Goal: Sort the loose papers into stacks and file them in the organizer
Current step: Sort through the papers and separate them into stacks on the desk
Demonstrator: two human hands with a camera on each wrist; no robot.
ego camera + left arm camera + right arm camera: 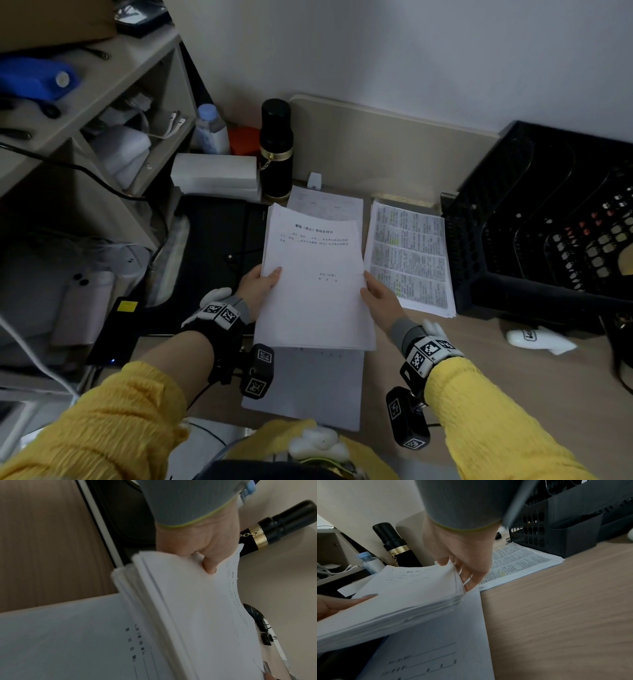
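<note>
A thick stack of white papers (pixel 313 281) (pixel 197 608) (pixel 399 601) is held above the desk, a printed page with a title on top. My left hand (pixel 262 282) (pixel 202 550) grips its left edge, thumb on top. My right hand (pixel 375 294) (pixel 464 566) grips the right edge, thumb above and fingers underneath. Under it lies a form sheet (pixel 308 387) (pixel 68 642) (pixel 436 649) on the desk. A pile of densely printed pages (pixel 409 257) (pixel 518 563) lies to the right. The black mesh organizer (pixel 548 219) (pixel 565 524) stands at the far right.
A black flask (pixel 276 150) (pixel 278 524) (pixel 393 545), a water bottle (pixel 211 128) and white boxes (pixel 215 176) stand at the back. A shelf unit (pixel 102 120) rises on the left. A white object (pixel 537 339) lies by the organizer. Another sheet (pixel 325 204) lies behind the held stack.
</note>
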